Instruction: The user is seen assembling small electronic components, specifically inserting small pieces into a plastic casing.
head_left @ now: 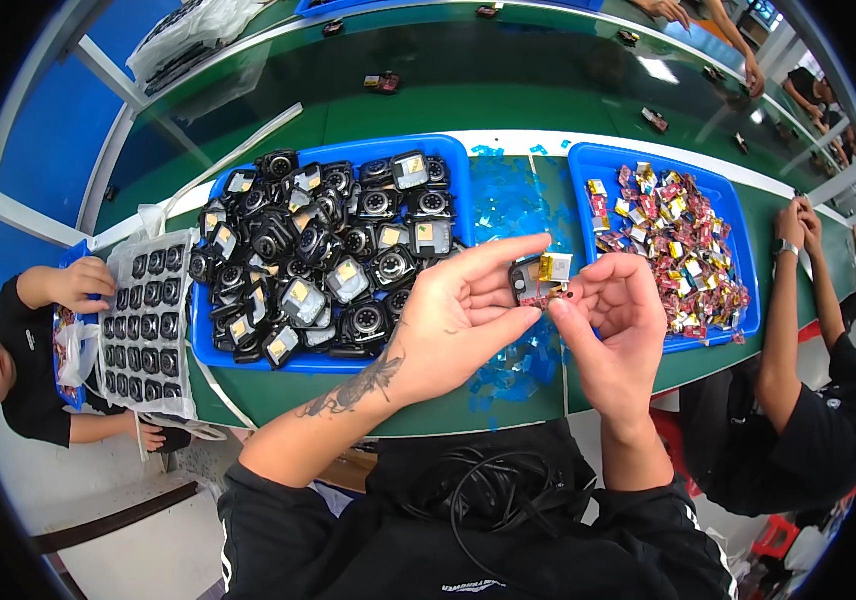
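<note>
My left hand [463, 310] and my right hand [616, 325] meet above the green table's front edge. Between their fingertips they hold a small black square casing [528, 281] with a yellow flat cell [554, 266] and thin red wires attached. The left thumb and forefinger pinch the casing from the left. From the right, the other hand's fingers touch its wire side. A blue tray [460, 160] heaped with several similar black casings lies just left of my hands. Another blue tray [588, 160] holding several small red and yellow wired cells lies to the right.
Blue film scraps [508, 195] litter the green table [548, 100] between the trays. A person on the left handles a white grid tray [148, 325] of black parts. Another person sits at the right with hands raised [798, 220]. Small parts lie scattered farther back.
</note>
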The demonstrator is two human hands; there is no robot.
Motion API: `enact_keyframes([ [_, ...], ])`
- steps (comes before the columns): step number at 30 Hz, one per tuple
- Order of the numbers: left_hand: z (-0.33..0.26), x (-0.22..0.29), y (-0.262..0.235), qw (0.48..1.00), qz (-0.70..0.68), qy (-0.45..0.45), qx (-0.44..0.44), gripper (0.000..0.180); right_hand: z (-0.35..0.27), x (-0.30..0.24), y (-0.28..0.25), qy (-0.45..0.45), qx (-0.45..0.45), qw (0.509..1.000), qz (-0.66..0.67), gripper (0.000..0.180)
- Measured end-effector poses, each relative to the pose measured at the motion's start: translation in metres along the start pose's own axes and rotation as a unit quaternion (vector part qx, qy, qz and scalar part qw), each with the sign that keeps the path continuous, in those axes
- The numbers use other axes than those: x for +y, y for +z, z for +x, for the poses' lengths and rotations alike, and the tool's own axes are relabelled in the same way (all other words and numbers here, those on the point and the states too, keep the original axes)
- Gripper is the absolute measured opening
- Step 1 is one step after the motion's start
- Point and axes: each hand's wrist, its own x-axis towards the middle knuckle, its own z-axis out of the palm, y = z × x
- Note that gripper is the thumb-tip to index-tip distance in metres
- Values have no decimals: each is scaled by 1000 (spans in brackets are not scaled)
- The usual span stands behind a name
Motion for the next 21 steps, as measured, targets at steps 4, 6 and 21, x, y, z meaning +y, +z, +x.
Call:
enact_keyframes([
  [4, 1, -2, -1, 1000, -9, 16, -5, 51, 0, 0, -1, -11, -9, 999, -38, 33],
  [6, 0, -2, 5, 999, -32, 27, 17, 50, -1, 0, 3, -23, 9, 998, -49, 33],
  [21, -2, -13, 5, 997, -34, 56, 49, 35, -2, 9, 11, -21, -7, 995, -98, 42],
])
